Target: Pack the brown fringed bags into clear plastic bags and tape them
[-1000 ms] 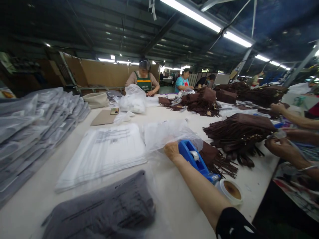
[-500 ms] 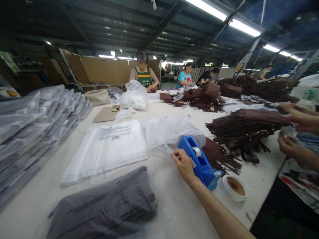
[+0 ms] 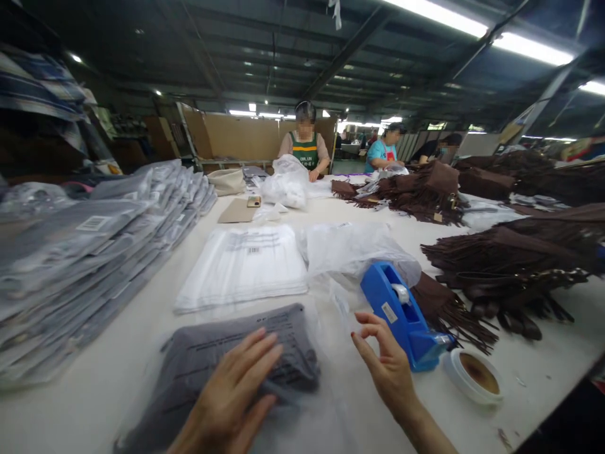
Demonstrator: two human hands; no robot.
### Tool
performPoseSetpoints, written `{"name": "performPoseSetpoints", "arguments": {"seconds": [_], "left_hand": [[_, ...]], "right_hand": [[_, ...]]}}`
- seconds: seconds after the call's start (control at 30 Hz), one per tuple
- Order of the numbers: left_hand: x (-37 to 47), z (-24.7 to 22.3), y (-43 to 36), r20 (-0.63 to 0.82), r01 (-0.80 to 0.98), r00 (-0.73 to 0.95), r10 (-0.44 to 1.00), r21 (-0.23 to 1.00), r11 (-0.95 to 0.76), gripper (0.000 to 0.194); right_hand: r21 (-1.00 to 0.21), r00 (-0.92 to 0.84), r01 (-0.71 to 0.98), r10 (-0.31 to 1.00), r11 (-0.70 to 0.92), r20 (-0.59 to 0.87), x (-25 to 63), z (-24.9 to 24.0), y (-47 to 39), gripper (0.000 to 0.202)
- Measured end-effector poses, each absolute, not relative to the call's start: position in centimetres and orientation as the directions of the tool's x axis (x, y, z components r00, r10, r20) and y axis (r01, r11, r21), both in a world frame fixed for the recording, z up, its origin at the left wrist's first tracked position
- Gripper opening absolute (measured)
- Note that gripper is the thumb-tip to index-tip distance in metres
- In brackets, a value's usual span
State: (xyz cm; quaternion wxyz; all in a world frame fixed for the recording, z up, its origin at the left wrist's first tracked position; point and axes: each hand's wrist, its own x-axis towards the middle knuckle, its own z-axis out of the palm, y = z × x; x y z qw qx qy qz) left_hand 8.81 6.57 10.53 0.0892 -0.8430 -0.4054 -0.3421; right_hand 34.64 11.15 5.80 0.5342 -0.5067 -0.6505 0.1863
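Observation:
A dark grey folded item in a clear printed plastic bag (image 3: 193, 359) lies on the table in front of me. My left hand (image 3: 231, 391) rests on it, fingers stretched out and flat. To its right, my right hand (image 3: 385, 362) is raised over the table with thumb and forefinger curled towards each other in a pinch. Anything between those fingertips is too small or too clear to make out. Just beyond that hand stands a blue tape dispenser (image 3: 401, 315) with a roll of tape in it. A round tape roll (image 3: 475, 376) lies beside the dispenser.
A stack of white plastic bags (image 3: 246, 271) lies beyond the dark package. Bagged grey items (image 3: 94, 277) are piled at left. Brown fringed bags (image 3: 515, 258) are heaped at right, and loose clear plastic (image 3: 357, 249) lies behind the dispenser. A co-worker (image 3: 305, 148) stands across the table.
My left hand has come into view and now lies on the dark package. My right hand has drawn back from beside the dispenser towards me. The view has turned left.

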Motion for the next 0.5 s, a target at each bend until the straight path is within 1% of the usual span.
{"name": "performPoseSetpoints", "arguments": {"seconds": [0.03, 0.1, 0.13, 0.17, 0.2, 0.23, 0.27, 0.3, 0.33, 0.37, 0.4, 0.43, 0.47, 0.5], "left_hand": [[9.8, 10.5, 7.3, 0.628, 0.715, 0.48, 0.613, 0.124, -0.687, 0.041], [12.0, 10.4, 9.1, 0.599, 0.678, 0.509, 0.618, 0.163, -0.716, 0.055], [13.0, 10.3, 9.8, 0.577, 0.644, 0.541, 0.612, 0.183, -0.742, 0.058], [13.8, 10.3, 10.5, 0.551, 0.607, 0.568, 0.611, 0.221, -0.763, 0.055], [14.5, 10.4, 10.9, 0.516, 0.552, 0.608, 0.603, 0.271, -0.789, 0.045], [14.9, 10.4, 11.2, 0.474, 0.494, 0.643, 0.602, 0.343, -0.798, 0.033], [15.1, 10.4, 11.2, 0.423, 0.456, 0.655, 0.626, 0.44, -0.774, 0.02], [15.1, 10.5, 11.0, 0.354, 0.442, 0.641, 0.681, 0.556, -0.705, 0.012], [15.0, 10.6, 10.7, 0.263, 0.443, 0.598, 0.757, 0.679, -0.585, 0.01], [14.9, 10.8, 10.4, 0.149, 0.439, 0.529, 0.835, 0.794, -0.42, 0.012], [14.7, 11.0, 10.1, 0.026, 0.41, 0.446, 0.895, 0.882, -0.23, 0.012], [14.5, 11.1, 9.7, -0.085, 0.347, 0.373, 0.924, 0.936, -0.054, 0.011], [14.3, 11.3, 9.5, -0.169, 0.264, 0.329, 0.929, 0.961, 0.081, 0.009], [14.2, 11.3, 9.3, -0.221, 0.186, 0.313, 0.924, 0.968, 0.169, 0.007]], "right_hand": [[-0.785, 0.043, 0.439, 0.863, 0.436, 0.503, 34.4, 6.2, 10.4, 0.012], [-0.791, -0.074, 0.39, 0.872, 0.472, 0.484, 34.0, 7.2, 8.9, 0.009], [-0.8, -0.134, 0.359, 0.875, 0.481, 0.466, 33.8, 7.8, 8.2, 0.008], [-0.818, -0.19, 0.319, 0.878, 0.478, 0.439, 33.7, 8.3, 7.5, 0.007], [-0.846, -0.229, 0.269, 0.884, 0.461, 0.408, 33.5, 8.7, 7.0, 0.007], [-0.883, -0.239, 0.205, 0.896, 0.422, 0.373, 33.4, 9.0, 6.5, 0.008], [-0.925, -0.22, 0.122, 0.919, 0.36, 0.329, 33.2, 9.1, 6.1, 0.009], [-0.96, -0.181, 0.012, 0.945, 0.28, 0.273, 32.9, 9.0, 5.7, 0.008], [-0.974, -0.137, -0.119, 0.968, 0.192, 0.208, 32.6, 8.8, 5.4, 0.014], [-0.962, -0.102, -0.252, 0.986, 0.107, 0.136, 32.2, 8.4, 5.2, 0.031], [-0.929, -0.076, -0.369, 0.995, 0.036, 0.069, 31.7, 7.9, 5.0, 0.053], [-0.891, -0.075, -0.454, 0.997, -0.017, 0.019, 31.1, 7.4, 4.9, 0.074], [-0.861, -0.091, -0.506, 0.996, -0.053, -0.009, 30.4, 6.9, 4.8, 0.089], [-0.846, -0.114, -0.527, 0.993, -0.084, -0.027, 29.7, 6.6, 4.7, 0.092]]}}
